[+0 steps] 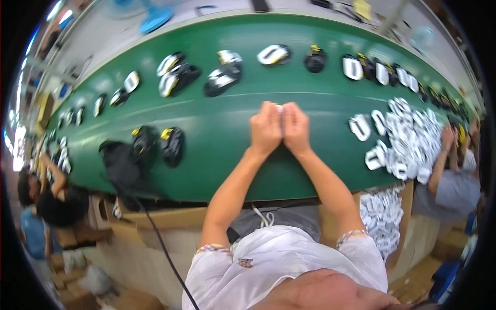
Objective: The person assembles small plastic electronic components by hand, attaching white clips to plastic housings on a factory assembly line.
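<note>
Both my hands are raised side by side over the middle of the green work surface (pixel 217 175). The fingers of my left hand (pixel 265 132) are curled closed, and so are those of my right hand (pixel 296 132). The fists nearly meet at the thumbs. A small thing with a bit of yellow (pixel 279 107) shows between the fingertips; the fingers hide most of it. To the left of my hands lie a black rounded bundle with a yellow end (pixel 172 146), a second such bundle (pixel 144 140) and a black bag-like thing (pixel 121 163).
White slotted oval pieces (pixel 413 137) are heaped on the right, with more in a carton (pixel 381 219) below. Along the far strip runs a row of black bundles (pixel 315 59), several with white ovals (pixel 353 67). Co-workers' hands (pixel 448 137) are at the right; others sit left. A black cord (pixel 164 245) hangs down.
</note>
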Action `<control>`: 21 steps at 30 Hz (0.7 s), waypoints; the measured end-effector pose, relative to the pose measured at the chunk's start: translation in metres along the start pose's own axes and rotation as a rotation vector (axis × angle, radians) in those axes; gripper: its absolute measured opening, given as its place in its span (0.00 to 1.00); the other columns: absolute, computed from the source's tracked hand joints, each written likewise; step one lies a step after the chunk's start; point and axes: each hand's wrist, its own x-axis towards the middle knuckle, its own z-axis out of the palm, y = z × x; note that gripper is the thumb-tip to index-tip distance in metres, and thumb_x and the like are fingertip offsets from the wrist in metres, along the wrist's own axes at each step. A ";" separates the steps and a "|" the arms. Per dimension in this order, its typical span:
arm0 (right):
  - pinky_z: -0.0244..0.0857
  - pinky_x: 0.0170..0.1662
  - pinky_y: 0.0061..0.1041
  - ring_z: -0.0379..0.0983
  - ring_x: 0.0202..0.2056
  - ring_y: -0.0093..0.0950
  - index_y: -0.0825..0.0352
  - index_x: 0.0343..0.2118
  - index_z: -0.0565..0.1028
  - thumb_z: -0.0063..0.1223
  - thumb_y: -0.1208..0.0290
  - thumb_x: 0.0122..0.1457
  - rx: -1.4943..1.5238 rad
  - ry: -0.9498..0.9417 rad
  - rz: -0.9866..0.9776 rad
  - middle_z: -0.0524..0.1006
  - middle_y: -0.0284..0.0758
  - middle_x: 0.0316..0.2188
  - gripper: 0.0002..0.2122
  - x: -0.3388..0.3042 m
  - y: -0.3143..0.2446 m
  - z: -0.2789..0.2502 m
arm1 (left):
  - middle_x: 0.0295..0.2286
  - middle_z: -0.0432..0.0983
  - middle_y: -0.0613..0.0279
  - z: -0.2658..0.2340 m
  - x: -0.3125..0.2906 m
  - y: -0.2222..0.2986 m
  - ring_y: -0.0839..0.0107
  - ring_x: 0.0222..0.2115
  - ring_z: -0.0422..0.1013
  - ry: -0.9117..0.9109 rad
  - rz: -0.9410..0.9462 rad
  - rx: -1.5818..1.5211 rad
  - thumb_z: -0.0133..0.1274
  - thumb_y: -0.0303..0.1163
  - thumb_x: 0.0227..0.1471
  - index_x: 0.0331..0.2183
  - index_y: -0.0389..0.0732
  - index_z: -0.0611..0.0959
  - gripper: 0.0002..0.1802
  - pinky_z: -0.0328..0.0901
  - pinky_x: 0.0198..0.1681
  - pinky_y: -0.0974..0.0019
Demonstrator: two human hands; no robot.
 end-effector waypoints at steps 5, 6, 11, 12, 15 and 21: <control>0.64 0.27 0.27 0.68 0.22 0.27 0.69 0.25 0.71 0.47 0.71 0.56 0.040 -0.042 -0.223 0.72 0.39 0.20 0.07 -0.006 -0.003 0.033 | 0.18 0.62 0.64 -0.039 -0.006 -0.015 0.72 0.19 0.59 -0.034 -0.054 0.156 0.41 0.35 0.57 0.22 0.37 0.68 0.15 0.56 0.21 0.65; 0.62 0.26 0.29 0.68 0.21 0.34 0.70 0.24 0.70 0.46 0.71 0.56 0.102 -0.013 -0.249 0.71 0.40 0.20 0.08 -0.004 -0.003 0.040 | 0.17 0.59 0.66 -0.041 -0.006 -0.011 0.75 0.19 0.56 0.003 -0.117 0.066 0.39 0.33 0.59 0.21 0.36 0.67 0.15 0.54 0.21 0.67; 0.60 0.23 0.32 0.67 0.21 0.39 0.69 0.23 0.69 0.45 0.73 0.56 -0.193 -0.075 -0.554 0.69 0.40 0.19 0.07 -0.008 -0.020 0.022 | 0.17 0.54 0.70 -0.039 -0.001 0.001 0.80 0.19 0.53 -0.102 -0.283 -0.085 0.37 0.33 0.60 0.21 0.38 0.63 0.16 0.50 0.20 0.70; 0.60 0.23 0.33 0.67 0.21 0.40 0.69 0.23 0.69 0.45 0.73 0.56 -0.156 -0.025 -0.544 0.69 0.40 0.19 0.07 -0.008 -0.023 0.027 | 0.17 0.53 0.71 -0.036 0.000 0.003 0.80 0.19 0.52 -0.065 -0.237 -0.132 0.37 0.34 0.60 0.21 0.39 0.62 0.16 0.50 0.20 0.71; 0.59 0.23 0.32 0.67 0.21 0.40 0.70 0.23 0.69 0.45 0.72 0.56 0.034 0.009 -0.337 0.69 0.40 0.20 0.08 -0.005 -0.024 0.032 | 0.17 0.53 0.70 -0.039 0.000 0.008 0.80 0.19 0.52 0.000 -0.173 -0.098 0.36 0.34 0.61 0.21 0.38 0.62 0.17 0.50 0.21 0.71; 0.59 0.23 0.29 0.65 0.19 0.37 0.70 0.23 0.68 0.44 0.72 0.58 0.102 -0.002 -0.154 0.69 0.41 0.17 0.09 -0.008 -0.019 0.037 | 0.15 0.60 0.65 -0.044 0.000 0.001 0.78 0.17 0.56 -0.036 -0.019 0.163 0.37 0.34 0.60 0.21 0.38 0.64 0.17 0.52 0.19 0.71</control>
